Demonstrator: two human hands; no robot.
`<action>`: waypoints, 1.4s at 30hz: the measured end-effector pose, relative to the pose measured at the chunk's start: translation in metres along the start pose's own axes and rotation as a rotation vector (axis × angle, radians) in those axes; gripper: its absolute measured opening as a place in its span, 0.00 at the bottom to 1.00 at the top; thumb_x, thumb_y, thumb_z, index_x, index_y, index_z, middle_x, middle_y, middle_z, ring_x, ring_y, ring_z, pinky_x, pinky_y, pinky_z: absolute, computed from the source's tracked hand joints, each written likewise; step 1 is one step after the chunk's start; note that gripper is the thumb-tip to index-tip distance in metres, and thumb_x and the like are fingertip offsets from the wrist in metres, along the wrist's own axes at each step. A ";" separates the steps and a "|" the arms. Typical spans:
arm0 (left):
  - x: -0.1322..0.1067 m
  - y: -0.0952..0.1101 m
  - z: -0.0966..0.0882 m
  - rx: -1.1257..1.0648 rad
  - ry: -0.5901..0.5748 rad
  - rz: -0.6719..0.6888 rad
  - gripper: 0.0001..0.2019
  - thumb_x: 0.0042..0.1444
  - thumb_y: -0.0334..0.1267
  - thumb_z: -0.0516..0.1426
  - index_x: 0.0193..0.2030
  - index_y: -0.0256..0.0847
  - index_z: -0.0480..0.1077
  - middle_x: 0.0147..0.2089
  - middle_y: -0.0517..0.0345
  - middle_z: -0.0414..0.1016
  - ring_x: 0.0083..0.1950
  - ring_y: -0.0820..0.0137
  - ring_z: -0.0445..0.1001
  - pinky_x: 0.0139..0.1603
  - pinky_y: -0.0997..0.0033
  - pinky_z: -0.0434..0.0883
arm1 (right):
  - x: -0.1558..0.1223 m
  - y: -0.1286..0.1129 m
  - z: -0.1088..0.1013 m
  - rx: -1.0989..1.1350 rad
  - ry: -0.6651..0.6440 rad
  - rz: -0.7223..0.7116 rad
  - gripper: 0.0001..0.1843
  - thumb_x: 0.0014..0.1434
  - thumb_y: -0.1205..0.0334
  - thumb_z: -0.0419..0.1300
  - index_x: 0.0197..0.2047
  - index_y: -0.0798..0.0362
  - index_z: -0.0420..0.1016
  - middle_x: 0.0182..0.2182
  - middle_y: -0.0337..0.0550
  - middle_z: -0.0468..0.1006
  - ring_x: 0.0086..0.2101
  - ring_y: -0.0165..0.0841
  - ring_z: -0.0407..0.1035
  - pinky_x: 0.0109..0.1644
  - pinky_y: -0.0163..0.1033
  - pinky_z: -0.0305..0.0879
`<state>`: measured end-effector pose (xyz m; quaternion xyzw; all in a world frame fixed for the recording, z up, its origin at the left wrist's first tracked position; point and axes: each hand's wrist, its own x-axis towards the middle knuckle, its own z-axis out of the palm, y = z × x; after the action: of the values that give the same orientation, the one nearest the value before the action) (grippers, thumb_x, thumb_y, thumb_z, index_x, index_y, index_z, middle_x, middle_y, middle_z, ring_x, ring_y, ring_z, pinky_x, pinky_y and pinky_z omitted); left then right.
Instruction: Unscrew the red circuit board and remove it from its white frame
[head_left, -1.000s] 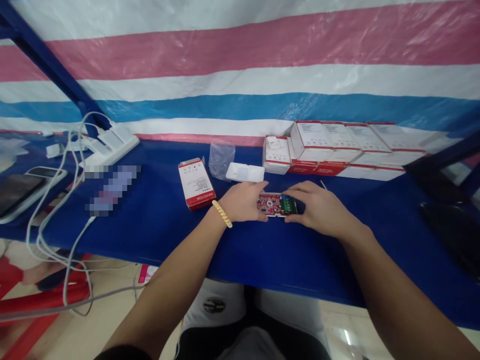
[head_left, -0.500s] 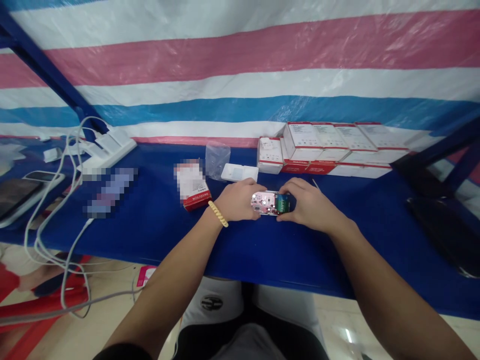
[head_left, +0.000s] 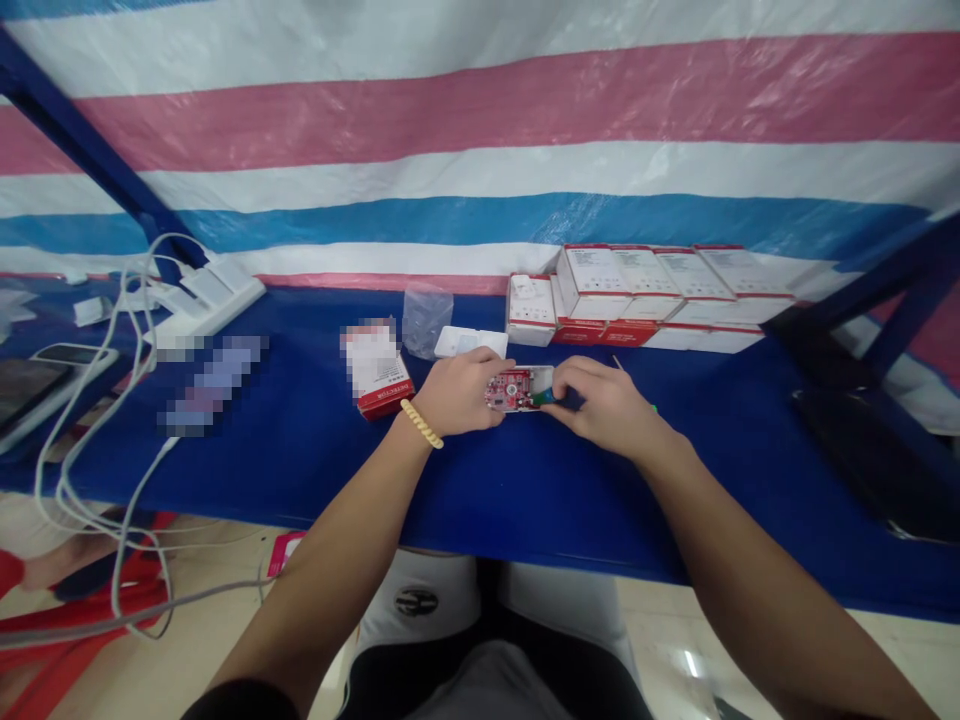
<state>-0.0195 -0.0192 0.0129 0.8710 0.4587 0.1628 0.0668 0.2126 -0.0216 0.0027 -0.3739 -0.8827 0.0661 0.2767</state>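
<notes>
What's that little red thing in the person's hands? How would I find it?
Look at the blue table, near its middle. There the left hand and right hand meet around a small red circuit board in a white casing. Unlike the red-and-white boxes behind, it is bare electronics with a green end.

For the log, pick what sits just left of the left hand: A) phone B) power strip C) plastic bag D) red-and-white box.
D: the red-and-white box lies on the blue table right beside the left hand, which holds the red circuit board.
</notes>
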 end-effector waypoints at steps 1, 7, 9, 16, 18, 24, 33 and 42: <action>0.000 0.000 0.000 -0.009 0.010 0.014 0.32 0.44 0.41 0.64 0.59 0.40 0.69 0.54 0.52 0.73 0.51 0.60 0.75 0.50 0.63 0.73 | 0.000 0.000 0.000 0.017 -0.007 0.022 0.06 0.55 0.65 0.61 0.37 0.51 0.69 0.35 0.43 0.75 0.36 0.33 0.69 0.41 0.38 0.66; 0.001 0.004 0.005 0.049 0.059 0.051 0.30 0.46 0.41 0.64 0.58 0.39 0.69 0.52 0.51 0.73 0.50 0.59 0.75 0.50 0.60 0.72 | 0.002 0.001 -0.006 0.129 -0.121 0.089 0.08 0.55 0.61 0.63 0.39 0.51 0.74 0.36 0.43 0.78 0.36 0.34 0.71 0.42 0.39 0.67; 0.002 0.004 0.006 0.062 0.067 0.032 0.30 0.45 0.42 0.65 0.58 0.41 0.70 0.51 0.52 0.74 0.48 0.60 0.75 0.49 0.60 0.72 | 0.002 0.001 -0.007 0.188 -0.058 0.137 0.09 0.55 0.57 0.64 0.38 0.51 0.74 0.34 0.42 0.78 0.33 0.33 0.71 0.40 0.39 0.66; 0.002 0.010 0.004 0.066 0.065 -0.128 0.29 0.44 0.47 0.65 0.55 0.45 0.70 0.50 0.53 0.72 0.46 0.61 0.76 0.41 0.66 0.73 | 0.005 -0.005 0.001 0.515 0.282 0.491 0.12 0.49 0.56 0.64 0.31 0.50 0.65 0.24 0.37 0.74 0.24 0.31 0.68 0.30 0.39 0.64; 0.001 0.014 0.005 0.098 0.122 -0.141 0.29 0.45 0.46 0.65 0.56 0.44 0.69 0.52 0.53 0.71 0.46 0.61 0.76 0.40 0.65 0.73 | 0.006 -0.007 0.001 0.636 0.255 0.579 0.10 0.48 0.60 0.62 0.30 0.49 0.63 0.21 0.35 0.72 0.21 0.30 0.67 0.27 0.38 0.63; 0.002 0.024 0.018 0.162 0.231 -0.058 0.27 0.50 0.38 0.61 0.58 0.44 0.66 0.52 0.51 0.70 0.45 0.61 0.75 0.44 0.62 0.73 | 0.009 -0.006 -0.005 0.488 0.150 0.615 0.13 0.49 0.59 0.59 0.38 0.52 0.77 0.26 0.39 0.77 0.23 0.31 0.68 0.31 0.39 0.65; 0.002 0.032 0.029 0.175 0.242 -0.075 0.27 0.51 0.37 0.61 0.59 0.43 0.65 0.52 0.49 0.70 0.46 0.61 0.75 0.45 0.62 0.73 | 0.013 -0.009 0.002 0.547 0.031 0.680 0.13 0.48 0.56 0.62 0.34 0.54 0.80 0.30 0.41 0.80 0.32 0.33 0.71 0.40 0.40 0.67; 0.003 0.032 0.028 0.167 0.231 -0.095 0.28 0.49 0.38 0.62 0.58 0.43 0.66 0.52 0.50 0.70 0.45 0.61 0.75 0.44 0.61 0.73 | 0.016 -0.006 0.000 0.673 0.071 0.799 0.10 0.41 0.55 0.66 0.22 0.53 0.75 0.20 0.38 0.74 0.23 0.28 0.63 0.28 0.36 0.57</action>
<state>0.0164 -0.0341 -0.0048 0.8265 0.5158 0.2197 -0.0515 0.1993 -0.0150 0.0114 -0.5740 -0.5913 0.4337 0.3644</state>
